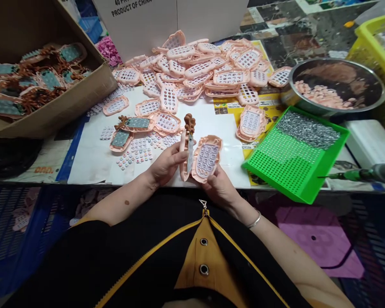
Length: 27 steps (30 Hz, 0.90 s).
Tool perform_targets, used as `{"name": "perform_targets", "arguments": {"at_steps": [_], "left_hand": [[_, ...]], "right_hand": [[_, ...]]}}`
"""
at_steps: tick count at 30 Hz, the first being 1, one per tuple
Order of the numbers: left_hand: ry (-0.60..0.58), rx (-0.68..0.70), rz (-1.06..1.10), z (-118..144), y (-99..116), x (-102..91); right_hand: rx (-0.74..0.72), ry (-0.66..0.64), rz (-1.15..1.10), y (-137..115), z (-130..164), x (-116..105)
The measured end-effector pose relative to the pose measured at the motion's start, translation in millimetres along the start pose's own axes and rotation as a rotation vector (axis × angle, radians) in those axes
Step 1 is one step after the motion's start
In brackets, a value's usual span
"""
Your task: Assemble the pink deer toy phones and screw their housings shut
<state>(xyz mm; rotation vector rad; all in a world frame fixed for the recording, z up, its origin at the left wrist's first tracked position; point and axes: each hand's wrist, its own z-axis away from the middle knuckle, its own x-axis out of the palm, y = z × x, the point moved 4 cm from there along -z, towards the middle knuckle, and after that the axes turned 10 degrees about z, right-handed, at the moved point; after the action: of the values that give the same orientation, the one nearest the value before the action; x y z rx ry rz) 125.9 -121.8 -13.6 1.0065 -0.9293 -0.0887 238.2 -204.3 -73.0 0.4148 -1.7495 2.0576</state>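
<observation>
Hands at frame centre, each gripping a pink toy part.
Left hand [165, 166] closed on antlered shell [186, 145], held edge-on; right hand [218, 186] closed on keypad cover [207, 158], touching shell. Above worktop [90, 158] edge. Cover pile [199, 68] at upper centre, green tray [291, 164] at right, box [51, 102] at upper left.

This is a small toy-assembly workshop. A heap of identical pink toy phone shells [205, 68] covers the far middle of the counter [90, 158], a cardboard box [51, 107] at the far left corner holds finished pieces, a green tray [288, 167] near the right edge carries screws, a steel bowl [336, 85] holds small pink parts, and a shipping carton [141, 21] reads "PRODUCT OF CHINA".
</observation>
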Motion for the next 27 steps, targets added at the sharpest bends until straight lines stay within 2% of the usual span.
{"name": "perform_targets", "arguments": {"at_steps": [5,10,18,24,27], "left_hand": [[0.073,0.004,-0.092,-3.5,2.0,-1.3],[0.083,0.040,-0.127,-6.1,2.5,1.0],[0.111,0.037,-0.305,-3.3,1.2,1.3],[0.103,0.049,-0.435,-6.6,-0.2,0.4],[0.046,0.064,-0.484,-7.3,0.5,2.3]], "right_hand": [[-0.070,0.012,0.120,-2.7,-9.5,5.8],[-0.101,-0.011,0.162,-2.1,-13.1,10.6],[-0.139,-0.015,0.216,0.8,-12.7,8.2],[-0.159,0.009,0.290,-2.2,-10.6,7.5],[-0.147,0.006,0.310,-5.2,-9.7,6.5]]}}
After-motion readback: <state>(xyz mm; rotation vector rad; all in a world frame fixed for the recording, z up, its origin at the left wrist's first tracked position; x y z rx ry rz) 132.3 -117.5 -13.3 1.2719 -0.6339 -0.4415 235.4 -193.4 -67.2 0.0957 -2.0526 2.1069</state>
